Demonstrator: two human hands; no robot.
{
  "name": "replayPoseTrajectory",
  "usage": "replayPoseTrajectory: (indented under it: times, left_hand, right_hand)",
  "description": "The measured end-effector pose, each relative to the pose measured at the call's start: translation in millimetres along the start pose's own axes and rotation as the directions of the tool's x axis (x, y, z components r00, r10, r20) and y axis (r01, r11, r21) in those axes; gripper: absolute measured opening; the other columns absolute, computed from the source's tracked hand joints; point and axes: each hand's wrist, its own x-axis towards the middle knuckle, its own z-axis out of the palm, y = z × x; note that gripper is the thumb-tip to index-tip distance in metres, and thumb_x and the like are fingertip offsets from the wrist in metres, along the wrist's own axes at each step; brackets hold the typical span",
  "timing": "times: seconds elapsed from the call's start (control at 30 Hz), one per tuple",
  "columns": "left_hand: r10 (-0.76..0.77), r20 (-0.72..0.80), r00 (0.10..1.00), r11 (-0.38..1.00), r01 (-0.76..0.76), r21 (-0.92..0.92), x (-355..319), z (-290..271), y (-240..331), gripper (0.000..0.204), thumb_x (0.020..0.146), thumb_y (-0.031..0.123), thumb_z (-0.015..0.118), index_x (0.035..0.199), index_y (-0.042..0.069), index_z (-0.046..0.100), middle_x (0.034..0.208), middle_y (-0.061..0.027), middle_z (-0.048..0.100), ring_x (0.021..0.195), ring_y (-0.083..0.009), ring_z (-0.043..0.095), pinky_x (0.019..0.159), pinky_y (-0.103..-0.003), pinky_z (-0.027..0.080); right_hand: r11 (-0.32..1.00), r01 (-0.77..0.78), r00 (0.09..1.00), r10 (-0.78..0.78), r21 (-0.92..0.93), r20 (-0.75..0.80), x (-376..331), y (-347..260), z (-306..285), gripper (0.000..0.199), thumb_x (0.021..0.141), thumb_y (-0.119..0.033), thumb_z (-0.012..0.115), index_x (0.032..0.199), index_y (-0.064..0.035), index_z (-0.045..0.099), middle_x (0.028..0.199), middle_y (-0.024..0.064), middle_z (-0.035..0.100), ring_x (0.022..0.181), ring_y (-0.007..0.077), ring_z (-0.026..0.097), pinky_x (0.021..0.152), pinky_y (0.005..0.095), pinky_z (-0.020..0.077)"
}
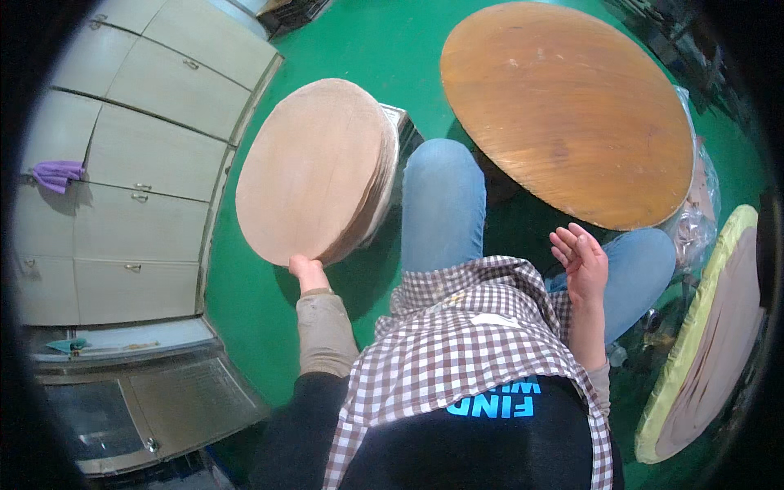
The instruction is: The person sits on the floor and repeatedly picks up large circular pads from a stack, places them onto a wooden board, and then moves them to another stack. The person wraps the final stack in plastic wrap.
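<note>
A thick stack of thin, round beige sheets (314, 167) stands left of my knees, its layered edges showing along the right side. My left hand (308, 275) is at the near edge of this stack and appears to pinch the rim of the top sheet. Part of its fingers is hidden at that edge. My right hand (585, 265) hangs in the air above my right thigh, holding nothing, its fingers stretched out and slightly bent. Just beyond it lies a large round wooden board (567, 114) with a brown, shiny top, which the hand does not touch.
Pale cabinets (147, 155) with small handles line the left side, and a purple cloth (57, 175) hangs on one. At the right stands a round pile of brownish sheets (719, 343) with a yellow-green cover around its rim. Clear plastic wrapping (694, 233) sits beside the board.
</note>
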Motion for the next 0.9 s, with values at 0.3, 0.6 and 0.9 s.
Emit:
replayPoseTrajectory:
  times: [0.3,0.6,0.9]
  left_hand:
    - [-0.009,0.001,1.0,1.0,0.009,0.001,0,-6,-2,0.041,0.078,0.006,0.04,0.117,-0.006,0.047,0.116,-0.0185,0.052,0.099,-0.0321,0.056,0.086,-0.048,0.048]
    - [0.494,0.692,0.527,0.288,-0.85,0.442,-82,28,15,0.073,0.074,0.015,0.067,0.136,-0.001,0.031,0.141,-0.0218,0.031,0.132,-0.0364,0.026,0.109,-0.049,0.02]
    - [0.107,0.943,0.314,-0.023,-0.948,0.319,-121,85,6,0.056,0.067,0.019,0.077,0.117,0.006,0.053,0.118,-0.0143,0.055,0.111,-0.0296,0.052,0.092,-0.038,0.043]
  right_hand:
    - [0.997,-0.053,0.993,0.058,-0.052,0.101,13,5,33,0.033,0.096,-0.016,0.044,0.12,0.0072,0.048,0.107,0.0216,0.062,0.095,0.0285,0.065,0.078,0.0345,0.055]
    - [0.979,-0.135,0.972,0.161,-0.155,0.169,-2,16,83,0.033,0.095,-0.014,0.046,0.119,0.0081,0.048,0.102,0.0205,0.063,0.091,0.027,0.066,0.077,0.0334,0.0551]
    - [0.932,-0.108,0.814,0.283,-0.346,0.508,7,46,175,0.03,0.094,-0.013,0.049,0.115,0.0071,0.053,0.098,0.0167,0.065,0.086,0.0205,0.065,0.073,0.0287,0.0539]
